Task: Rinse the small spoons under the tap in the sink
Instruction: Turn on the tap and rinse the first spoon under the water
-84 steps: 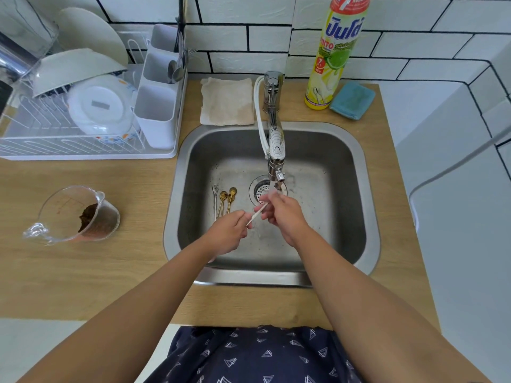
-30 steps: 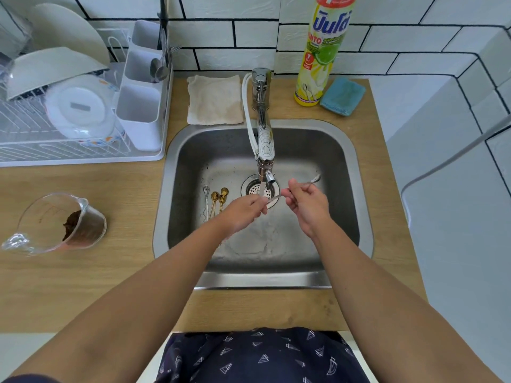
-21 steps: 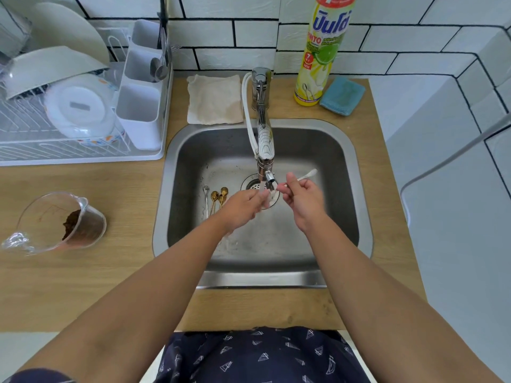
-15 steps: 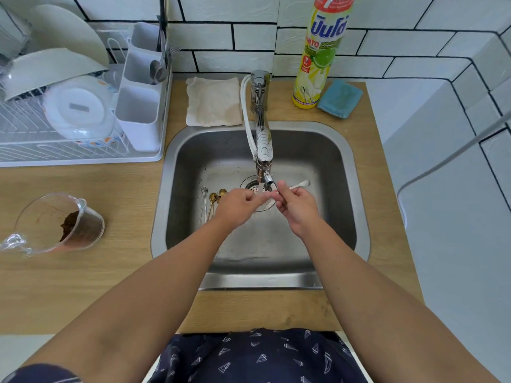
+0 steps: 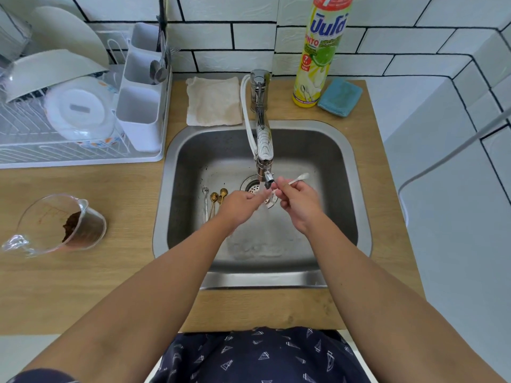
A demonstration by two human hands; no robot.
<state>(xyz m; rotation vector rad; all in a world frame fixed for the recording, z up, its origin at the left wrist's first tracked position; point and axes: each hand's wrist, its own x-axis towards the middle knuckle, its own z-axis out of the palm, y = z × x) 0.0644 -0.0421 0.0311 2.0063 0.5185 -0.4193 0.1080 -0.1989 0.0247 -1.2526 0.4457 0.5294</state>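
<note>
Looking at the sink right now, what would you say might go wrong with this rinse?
The white spoon is pinched only by the right hand directly above the drain; wet, it may slip. Runoff from the tap may spread over the spoons lying beside the drain and shift them.

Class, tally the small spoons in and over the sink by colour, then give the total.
Gold spoons: 3, lying on the sink floor
Silver spoon: 1, beside the gold ones
White spoon: 1, in the right hand
Total: 5
</note>
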